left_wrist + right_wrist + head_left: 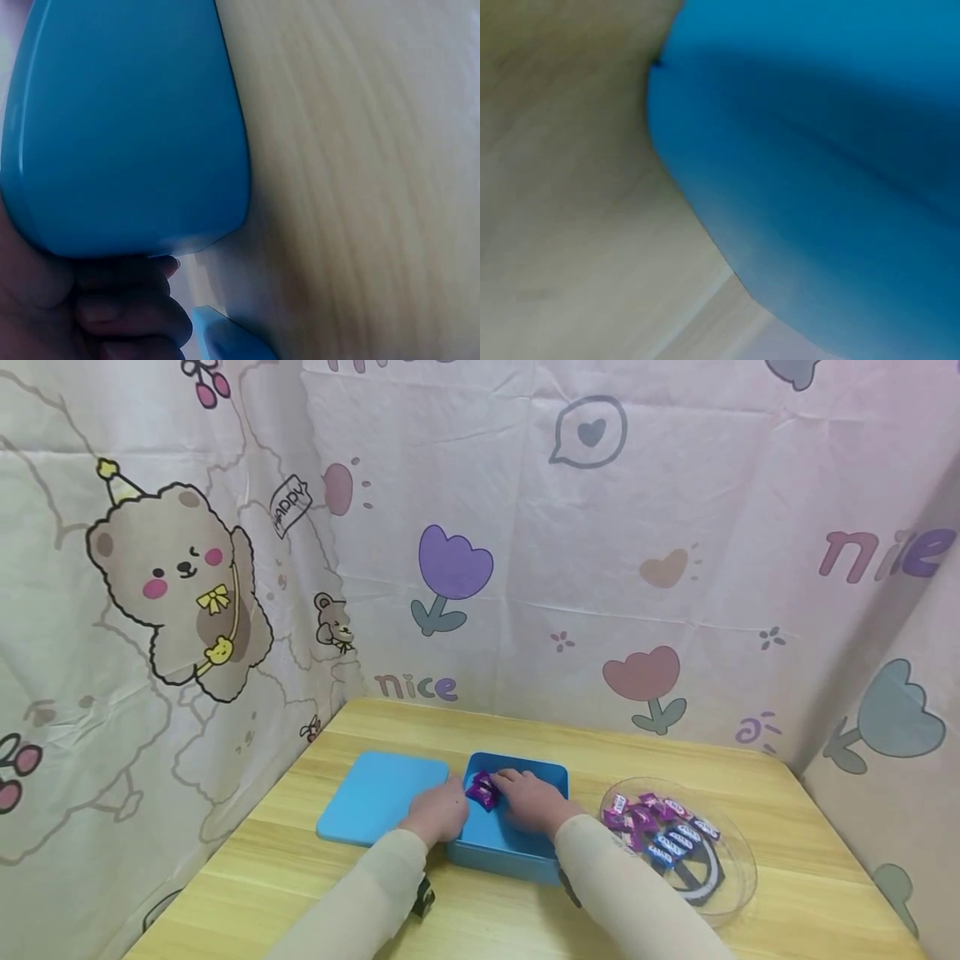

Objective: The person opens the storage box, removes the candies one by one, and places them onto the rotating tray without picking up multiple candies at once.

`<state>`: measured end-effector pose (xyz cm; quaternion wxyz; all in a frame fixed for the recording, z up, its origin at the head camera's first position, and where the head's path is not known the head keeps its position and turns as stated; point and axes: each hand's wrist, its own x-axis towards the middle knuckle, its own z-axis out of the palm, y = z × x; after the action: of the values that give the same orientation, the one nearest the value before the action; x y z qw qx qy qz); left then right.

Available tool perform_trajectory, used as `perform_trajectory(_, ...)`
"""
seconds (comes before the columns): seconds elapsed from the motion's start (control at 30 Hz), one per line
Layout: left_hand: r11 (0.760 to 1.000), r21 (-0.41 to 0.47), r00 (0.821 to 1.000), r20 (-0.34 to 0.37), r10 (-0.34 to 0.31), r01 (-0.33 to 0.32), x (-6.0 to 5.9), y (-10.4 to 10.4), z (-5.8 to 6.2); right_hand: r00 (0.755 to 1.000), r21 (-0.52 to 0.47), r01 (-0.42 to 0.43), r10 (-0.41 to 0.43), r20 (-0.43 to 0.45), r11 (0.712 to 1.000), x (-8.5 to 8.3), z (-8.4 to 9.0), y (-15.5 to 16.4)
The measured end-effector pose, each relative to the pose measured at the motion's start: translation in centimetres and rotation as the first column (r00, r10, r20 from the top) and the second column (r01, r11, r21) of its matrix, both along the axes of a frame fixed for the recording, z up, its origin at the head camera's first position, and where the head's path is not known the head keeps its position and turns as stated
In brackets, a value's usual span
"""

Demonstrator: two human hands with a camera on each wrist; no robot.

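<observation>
A blue box [506, 864] without its cover stands mid-table. At its left wall is my left hand [438, 810], gripping the side. In the left wrist view, curled fingers [131, 307] lie against the end of the box. My right hand [531, 800] reaches down inside, fingertips right at purple-wrapped candies [483, 791] in the left part of the box. Whether those fingers pinch a candy I cannot tell. The right wrist view has only the blurred blue box wall [802, 202], with the hand itself out of sight.
A flat blue lid [378, 797] lies on the table left of the box. To the right, a clear round tray [738, 881] holds several purple and blue wrapped candies [645, 818]. Patterned curtains [517, 527] hang around the wooden table [795, 835].
</observation>
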<state>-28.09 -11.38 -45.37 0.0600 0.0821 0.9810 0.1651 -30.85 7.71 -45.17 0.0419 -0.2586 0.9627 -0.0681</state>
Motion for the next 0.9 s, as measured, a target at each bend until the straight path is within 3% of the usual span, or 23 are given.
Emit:
perform_trajectory(0.23,1.000,0.019,1.000,0.006,0.012,-0.012,0.1,0.1,0.1,1.000,0.037,0.024,-0.024,-0.008,0.999,-0.2,0.0,0.2)
perform_trajectory(0.5,0.998,0.047,0.999,0.018,0.032,-0.033,0.2,0.1,0.0,0.997,0.004,0.075,-0.075,0.002,0.997,-0.1,0.3,1.2)
perform_trajectory(0.9,0.999,0.042,1.000,0.008,0.029,-0.029,0.4,0.1,0.1,0.997,0.009,0.040,-0.040,-0.069,0.999,0.6,0.1,1.4)
